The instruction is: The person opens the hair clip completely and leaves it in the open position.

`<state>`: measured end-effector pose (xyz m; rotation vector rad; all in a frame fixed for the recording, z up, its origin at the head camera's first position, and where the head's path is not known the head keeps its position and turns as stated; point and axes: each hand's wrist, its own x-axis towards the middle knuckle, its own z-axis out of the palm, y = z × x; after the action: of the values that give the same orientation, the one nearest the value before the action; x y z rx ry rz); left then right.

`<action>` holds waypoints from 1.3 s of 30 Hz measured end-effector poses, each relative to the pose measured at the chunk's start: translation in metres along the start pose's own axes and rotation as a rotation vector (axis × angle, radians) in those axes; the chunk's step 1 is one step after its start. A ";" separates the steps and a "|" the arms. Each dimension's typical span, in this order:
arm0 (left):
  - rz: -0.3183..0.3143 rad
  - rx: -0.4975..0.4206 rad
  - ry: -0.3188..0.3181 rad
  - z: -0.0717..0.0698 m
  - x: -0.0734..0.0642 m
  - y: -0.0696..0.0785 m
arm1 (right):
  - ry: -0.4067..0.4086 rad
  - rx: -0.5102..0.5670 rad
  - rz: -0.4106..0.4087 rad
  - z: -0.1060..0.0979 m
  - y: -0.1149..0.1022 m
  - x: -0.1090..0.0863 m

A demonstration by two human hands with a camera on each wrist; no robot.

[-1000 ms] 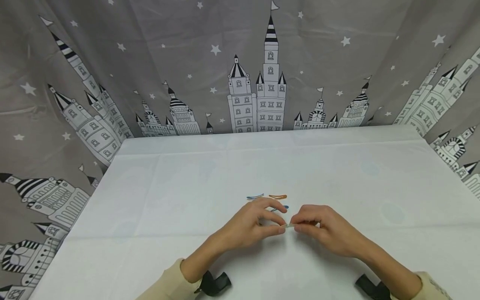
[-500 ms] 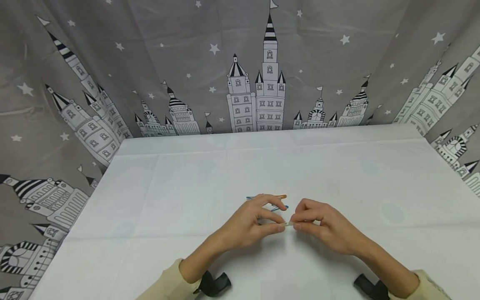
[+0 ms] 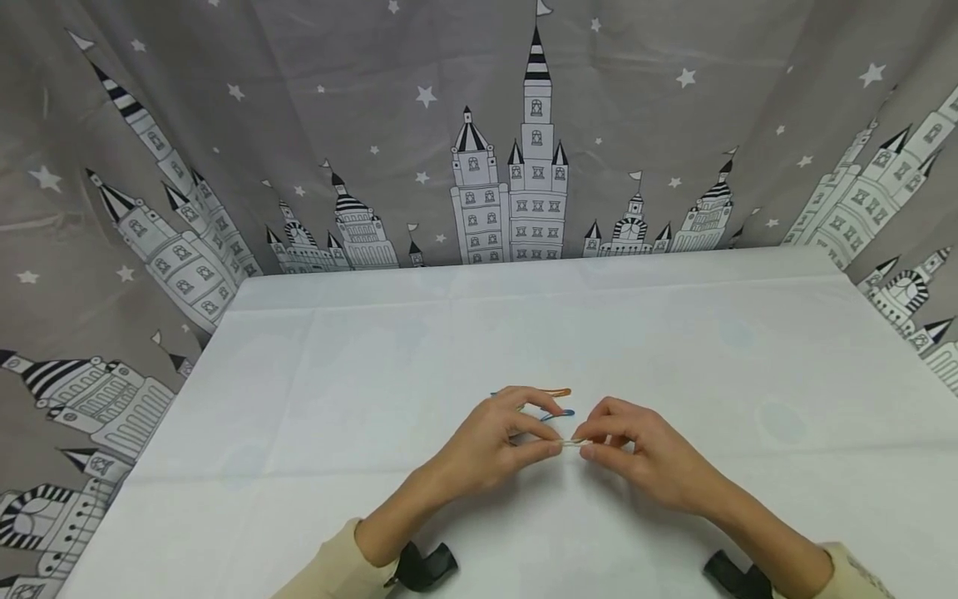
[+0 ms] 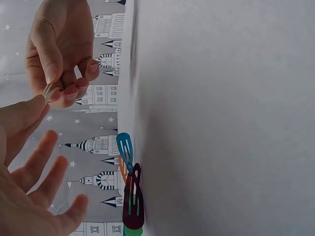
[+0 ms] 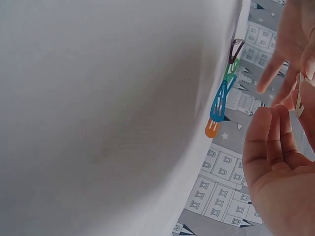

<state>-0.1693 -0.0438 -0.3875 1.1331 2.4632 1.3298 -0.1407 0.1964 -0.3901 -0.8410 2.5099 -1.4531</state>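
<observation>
Between my two hands, above the white table, is a cream snap hair clip (image 3: 571,443). My left hand (image 3: 486,441) pinches one end of it between thumb and index finger, the other fingers spread apart. The opposite end is pinched by my right hand (image 3: 651,453). In the right wrist view the slim clip (image 5: 299,101) stands with a slit along it; in the left wrist view fingertips cover much of it. Just beyond my left hand lie more snap clips: a blue clip (image 3: 567,413) and an orange clip (image 3: 558,392), partly hidden by the fingers.
The wrist views also show a maroon clip (image 4: 133,206) and a green clip (image 5: 231,71) in that group. A white cloth (image 3: 359,358) covers the table. Behind it hangs a grey curtain (image 3: 299,83) printed with castles and stars.
Both hands have shifted slightly left and a little farther away, still pinching the cream clip. More of the clip shows between the fingertips. The clips on the table have stayed put.
</observation>
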 end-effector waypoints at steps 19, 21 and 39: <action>-0.076 0.039 0.045 0.000 -0.001 0.001 | 0.061 -0.026 0.028 0.003 0.002 0.001; -0.082 0.033 0.045 0.000 -0.001 0.001 | 0.062 -0.028 0.031 0.003 0.002 0.001; -0.075 0.069 0.058 -0.001 -0.003 -0.004 | 0.115 -0.059 0.044 0.008 0.001 0.005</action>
<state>-0.1695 -0.0478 -0.3905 1.0182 2.5847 1.2840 -0.1422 0.1883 -0.3945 -0.7266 2.6494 -1.4597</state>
